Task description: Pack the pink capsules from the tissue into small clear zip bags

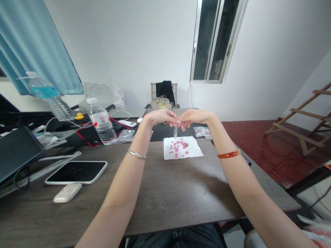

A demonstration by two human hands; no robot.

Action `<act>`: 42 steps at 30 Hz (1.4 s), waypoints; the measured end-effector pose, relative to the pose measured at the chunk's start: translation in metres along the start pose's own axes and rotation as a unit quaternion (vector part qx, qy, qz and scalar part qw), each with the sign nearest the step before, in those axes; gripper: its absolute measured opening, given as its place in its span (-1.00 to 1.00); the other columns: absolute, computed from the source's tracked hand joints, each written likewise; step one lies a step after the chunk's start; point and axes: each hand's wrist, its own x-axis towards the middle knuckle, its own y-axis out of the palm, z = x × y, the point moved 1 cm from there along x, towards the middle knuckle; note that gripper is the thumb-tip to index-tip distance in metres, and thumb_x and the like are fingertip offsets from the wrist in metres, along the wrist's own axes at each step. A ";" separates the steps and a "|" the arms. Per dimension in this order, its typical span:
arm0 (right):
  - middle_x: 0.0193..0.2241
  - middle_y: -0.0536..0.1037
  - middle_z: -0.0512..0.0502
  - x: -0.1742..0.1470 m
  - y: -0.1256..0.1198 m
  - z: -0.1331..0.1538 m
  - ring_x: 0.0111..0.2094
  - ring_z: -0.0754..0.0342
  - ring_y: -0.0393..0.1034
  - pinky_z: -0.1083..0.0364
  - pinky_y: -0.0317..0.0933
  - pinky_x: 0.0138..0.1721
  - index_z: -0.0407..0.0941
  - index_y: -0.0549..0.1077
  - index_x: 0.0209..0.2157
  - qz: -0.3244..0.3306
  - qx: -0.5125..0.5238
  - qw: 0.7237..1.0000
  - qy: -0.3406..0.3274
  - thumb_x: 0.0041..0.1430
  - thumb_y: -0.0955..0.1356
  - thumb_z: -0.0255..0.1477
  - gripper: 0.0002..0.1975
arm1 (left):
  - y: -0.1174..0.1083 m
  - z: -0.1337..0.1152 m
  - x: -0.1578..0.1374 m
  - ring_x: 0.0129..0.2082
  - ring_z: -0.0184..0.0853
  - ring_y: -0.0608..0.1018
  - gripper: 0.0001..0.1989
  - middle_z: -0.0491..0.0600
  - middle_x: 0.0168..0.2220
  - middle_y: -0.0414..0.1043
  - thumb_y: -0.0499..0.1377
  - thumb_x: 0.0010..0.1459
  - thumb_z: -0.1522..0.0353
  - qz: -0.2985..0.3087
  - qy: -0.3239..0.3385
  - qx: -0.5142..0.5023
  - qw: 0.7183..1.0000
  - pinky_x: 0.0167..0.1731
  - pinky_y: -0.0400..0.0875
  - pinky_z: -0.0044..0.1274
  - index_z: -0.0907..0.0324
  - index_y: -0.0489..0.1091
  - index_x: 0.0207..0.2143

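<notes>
Head view: work held above the table [165,193]

The table is the broadest thing under your hands. Its near edge runs in front of your lap, and its right edge passes under your right forearm, with the red floor [248,137] beyond; that is the edge your elbow looks likeliest to overrun. Your best room for moving appears to be the stretch of wood between your forearms. Left of your left forearm, two water bottles [102,122] and a white-edged device [77,172] narrow your swing.

Your left hand [164,117] and right hand [196,116] meet with wrists bent and fingers curled together. Nearer you, just below them, lies a white paper sheet [169,154]. A clear packet [202,132] with pink contents rests beyond the paper, below your right hand.

Both hands seem to be pinching the top of a small clear bag [176,132], which hangs below your fingertips at the paper's far edge. You cannot tell from here whether its tip touches the sheet, or what it contains.

Smallest are the pink pieces [177,149], scattered over the paper below your hands. Judging by how things lie, that packet is filled, while many pieces remain loose, so much seems left to handle.
</notes>
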 end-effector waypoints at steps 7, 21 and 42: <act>-0.42 0.62 -0.14 -0.002 0.001 0.001 -0.40 0.15 0.49 0.22 0.29 -0.38 -0.21 0.55 -0.36 -0.007 0.056 0.998 -0.006 0.12 0.38 -0.26 -0.73 | -0.003 0.009 -0.001 -0.52 -0.51 0.40 -0.78 -0.12 -0.54 0.46 0.36 -0.13 0.24 0.015 0.008 -0.074 0.997 -0.55 0.12 -0.63 0.22 0.51 -0.49; -0.38 0.62 -0.21 -0.010 0.005 0.010 -0.30 0.08 0.52 0.15 0.34 -0.21 -0.25 0.54 -0.37 0.016 0.082 0.995 0.055 0.11 0.36 -0.34 -0.77 | 0.001 -0.003 -0.010 -0.49 -0.50 0.44 -0.83 -0.06 -0.49 0.49 0.35 -0.17 0.36 0.021 -0.009 -0.096 0.995 -0.44 0.28 -0.63 0.27 0.52 -0.46; -0.39 0.63 -0.22 -0.005 0.007 0.010 -0.29 0.04 0.54 0.15 0.39 -0.26 -0.24 0.54 -0.37 -0.003 0.030 0.995 0.098 0.10 0.34 -0.37 -0.78 | 0.011 -0.020 -0.006 -0.46 -0.46 0.51 -0.86 -0.09 -0.52 0.53 0.12 -0.10 0.43 0.009 -0.024 0.056 0.998 -0.42 0.30 -0.67 0.23 0.47 -0.59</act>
